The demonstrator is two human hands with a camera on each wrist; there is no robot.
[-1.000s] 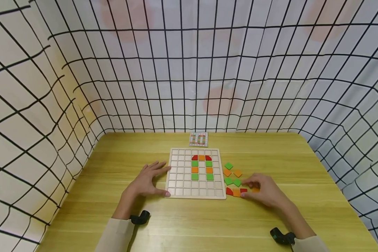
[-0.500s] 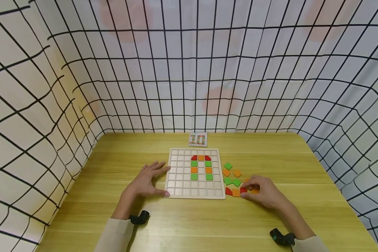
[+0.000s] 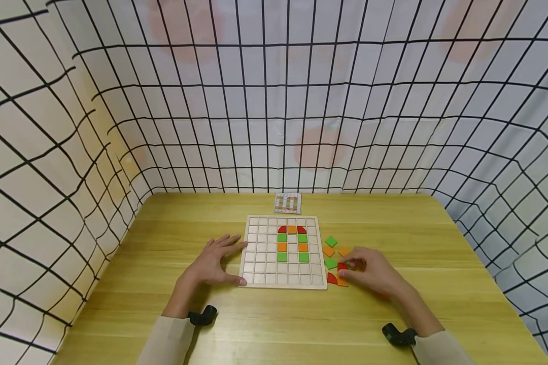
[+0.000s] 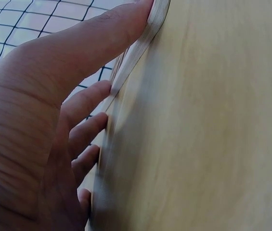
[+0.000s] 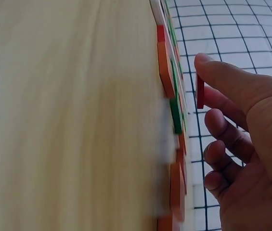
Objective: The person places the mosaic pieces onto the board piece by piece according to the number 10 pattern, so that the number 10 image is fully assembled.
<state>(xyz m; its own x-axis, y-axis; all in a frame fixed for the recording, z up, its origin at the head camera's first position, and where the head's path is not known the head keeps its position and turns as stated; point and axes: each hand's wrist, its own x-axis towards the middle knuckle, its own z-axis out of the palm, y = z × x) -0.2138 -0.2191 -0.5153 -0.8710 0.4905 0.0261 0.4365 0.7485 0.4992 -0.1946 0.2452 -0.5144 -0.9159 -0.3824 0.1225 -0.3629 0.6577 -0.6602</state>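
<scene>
The grid board [image 3: 260,263] lies on the table, with red, orange and green pieces set in an arch in its cells. My left hand [image 3: 212,263] rests along the board's left side, thumb at the near corner and fingers spread, as the left wrist view also shows at the board's edge [image 4: 143,48]. My right hand [image 3: 374,271] pinches a red piece [image 3: 342,266] between thumb and index finger. In the right wrist view that red piece [image 5: 200,91] is raised off the table. Green and orange tiles [image 3: 331,241] lie between board and right hand, some hidden by it.
A small patterned card [image 3: 287,203] lies behind the board. A loose red piece [image 3: 331,278] and an orange tile [image 3: 343,282] sit by the board's near right corner. Black-lined netting pattern [image 3: 301,101] surrounds the wooden table [image 3: 274,324].
My right hand has lifted the red piece from beside the near orange tile and moved left and slightly away with it. My left hand has kept its place on the board.
</scene>
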